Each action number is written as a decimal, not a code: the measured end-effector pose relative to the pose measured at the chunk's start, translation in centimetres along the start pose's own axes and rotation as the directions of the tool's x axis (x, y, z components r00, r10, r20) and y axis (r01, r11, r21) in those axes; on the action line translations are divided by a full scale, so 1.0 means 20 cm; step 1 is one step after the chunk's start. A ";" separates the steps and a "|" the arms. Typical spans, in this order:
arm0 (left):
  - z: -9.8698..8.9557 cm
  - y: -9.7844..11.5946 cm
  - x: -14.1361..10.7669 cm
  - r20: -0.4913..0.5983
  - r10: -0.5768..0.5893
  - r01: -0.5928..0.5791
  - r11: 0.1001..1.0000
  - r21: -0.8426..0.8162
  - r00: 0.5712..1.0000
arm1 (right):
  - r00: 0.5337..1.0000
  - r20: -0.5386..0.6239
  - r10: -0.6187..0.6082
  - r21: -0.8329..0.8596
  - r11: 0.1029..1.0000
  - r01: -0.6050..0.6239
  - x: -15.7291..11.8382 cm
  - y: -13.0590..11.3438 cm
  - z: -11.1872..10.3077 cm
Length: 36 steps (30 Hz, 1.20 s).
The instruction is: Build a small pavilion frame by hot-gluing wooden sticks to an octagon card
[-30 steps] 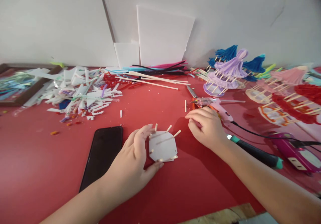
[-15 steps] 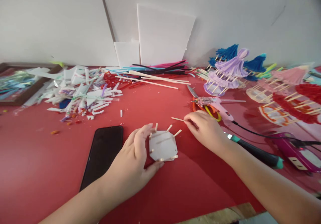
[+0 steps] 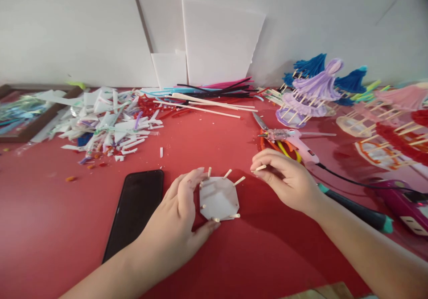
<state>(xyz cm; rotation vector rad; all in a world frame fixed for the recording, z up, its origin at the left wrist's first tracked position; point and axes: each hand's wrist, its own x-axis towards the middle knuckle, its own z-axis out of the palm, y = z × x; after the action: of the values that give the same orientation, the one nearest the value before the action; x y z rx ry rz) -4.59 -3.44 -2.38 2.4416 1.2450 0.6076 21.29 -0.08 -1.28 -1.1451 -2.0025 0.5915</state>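
Observation:
My left hand (image 3: 175,207) curves around the left side of a small white foam board base (image 3: 217,203) with cut corners. Its fingers rest at the upper left edge and the thumb at the lower edge. Several short wooden sticks (image 3: 239,181) stand up around the rim of the base, leaning at slightly different angles. A small hole (image 3: 236,205) shows near its right edge. To the right, above the table, my right hand (image 3: 289,180) pinches another short wooden stick (image 3: 260,168) between thumb and fingers, one end pointing toward the camera.
A black phone (image 3: 135,209) lies left of my left hand. Beyond my right hand are a pink glue gun (image 3: 294,140), scissors (image 3: 259,121) and a green-black tool (image 3: 357,207). White scraps (image 3: 113,122), pipe cleaners (image 3: 214,89) and a purple tasselled model (image 3: 316,87) stand farther back.
My right hand has turned the stick, which pointed left and now points toward the camera. My left hand stays on the base. The view has shifted slightly.

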 end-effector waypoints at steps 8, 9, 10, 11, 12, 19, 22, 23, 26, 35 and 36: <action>0.00 0.01 0.01 0.005 -0.026 0.026 1.000 0.005 1.000 | 0.983 0.164 -0.077 0.138 0.989 0.054 -0.03 -0.05 0.00; 0.00 0.01 0.01 0.006 -0.029 0.029 0.999 0.014 1.000 | 0.978 0.178 -0.107 0.111 0.990 0.088 -0.03 -0.06 0.00; -0.01 0.01 0.01 0.008 -0.030 0.029 0.999 0.022 1.000 | 0.974 0.185 -0.134 0.082 0.989 0.120 -0.03 -0.07 0.01; -0.01 0.01 0.01 0.008 -0.031 0.031 0.999 0.027 0.999 | 0.970 0.187 -0.155 0.059 0.987 0.147 -0.03 -0.07 0.02; -0.01 0.01 0.01 0.009 -0.032 0.032 0.999 0.028 0.999 | 0.967 0.188 -0.171 0.043 0.985 0.166 -0.02 -0.08 0.03; 0.00 0.01 0.01 0.016 -0.015 0.015 1.000 -0.020 1.000 | 0.951 0.227 -0.208 0.056 0.978 0.201 -0.02 -0.07 0.06; 0.00 0.00 0.01 0.013 -0.010 0.011 1.000 -0.018 1.000 | 0.952 0.219 -0.216 0.066 0.976 0.206 -0.03 -0.07 0.06; 0.00 0.00 0.01 0.013 -0.011 0.012 1.000 -0.022 1.000 | 0.951 0.219 -0.217 0.067 0.976 0.207 -0.03 -0.07 0.06; 0.00 0.00 0.01 0.015 -0.013 0.013 0.999 -0.032 1.000 | 0.948 0.228 -0.222 0.074 0.975 0.210 -0.03 -0.07 0.07; 0.00 0.00 0.02 0.018 -0.020 0.022 0.997 -0.076 1.000 | 0.941 0.247 -0.231 0.081 0.973 0.217 -0.04 -0.06 0.06; 0.00 0.00 0.02 0.015 -0.013 0.014 0.997 -0.072 1.000 | 0.940 0.242 -0.239 0.084 0.971 0.225 -0.04 -0.05 0.06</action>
<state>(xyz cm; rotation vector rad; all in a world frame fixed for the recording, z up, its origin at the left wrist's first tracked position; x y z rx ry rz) -4.35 -3.16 -2.35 2.3727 1.2113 0.6195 19.99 -1.30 -1.62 -0.8160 -2.2810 0.6918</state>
